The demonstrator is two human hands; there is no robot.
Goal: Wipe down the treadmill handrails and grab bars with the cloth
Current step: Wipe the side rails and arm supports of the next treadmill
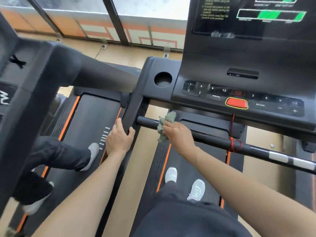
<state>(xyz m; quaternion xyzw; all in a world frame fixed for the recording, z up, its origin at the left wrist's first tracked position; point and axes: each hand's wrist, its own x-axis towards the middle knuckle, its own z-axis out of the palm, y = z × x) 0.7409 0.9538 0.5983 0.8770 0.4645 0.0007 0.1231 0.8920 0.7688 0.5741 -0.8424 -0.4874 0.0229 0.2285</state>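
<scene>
A black horizontal grab bar (213, 139) runs across the treadmill below the console. My right hand (177, 134) presses a crumpled grey-green cloth (165, 125) around the bar near its left end. My left hand (118, 137) grips the lower end of the black left handrail (132, 110), fingers wrapped on both sides. Further right, a red cord (234, 145) is tied around the bar, and white tape bands (290, 160) mark it.
The console (239, 100) with a red stop button (236, 103) and a cup holder (162, 79) sits above the bar. My feet stand on the belt (184, 161). Another person's legs (56, 156) are on the treadmill to the left.
</scene>
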